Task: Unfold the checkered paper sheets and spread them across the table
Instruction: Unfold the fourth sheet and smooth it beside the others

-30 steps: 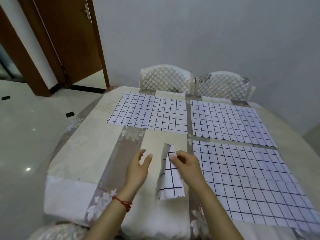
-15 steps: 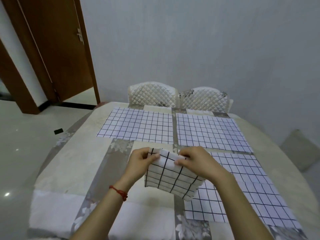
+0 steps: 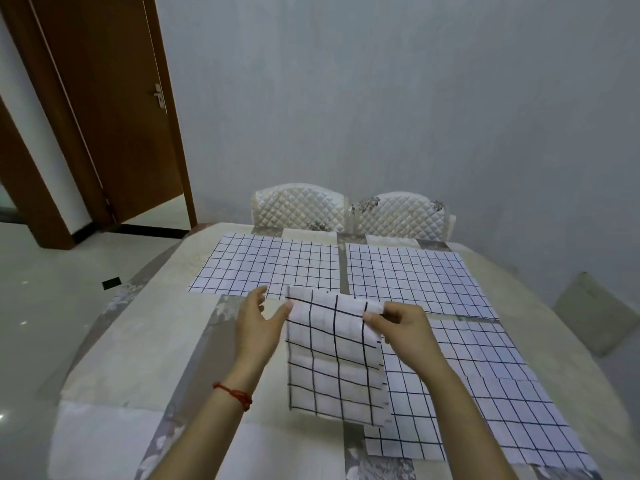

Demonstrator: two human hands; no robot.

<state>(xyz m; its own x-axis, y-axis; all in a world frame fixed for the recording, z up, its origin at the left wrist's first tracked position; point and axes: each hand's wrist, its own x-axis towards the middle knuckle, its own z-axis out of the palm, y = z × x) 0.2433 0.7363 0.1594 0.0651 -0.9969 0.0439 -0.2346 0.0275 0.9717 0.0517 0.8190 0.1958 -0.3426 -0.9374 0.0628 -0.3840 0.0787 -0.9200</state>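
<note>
A partly folded white sheet with a black grid (image 3: 334,358) hangs above the near middle of the table (image 3: 145,344). My right hand (image 3: 398,327) pinches its top right edge. My left hand (image 3: 258,320) is at its top left corner, thumb touching the edge, fingers spread. Three unfolded checkered sheets lie flat: one at the far left (image 3: 266,268), one at the far right (image 3: 415,278), one at the near right (image 3: 491,393), partly hidden by the held sheet and my right arm.
Two white quilted chairs (image 3: 301,209) stand at the table's far side against a grey wall. A brown door (image 3: 114,109) is at the left. A pale chair seat (image 3: 602,313) sits to the right of the table.
The folded sheet has been lifted off the table and opened wider, now hanging downward. My left hand has loosened from the top left corner. The camera has tilted up.
</note>
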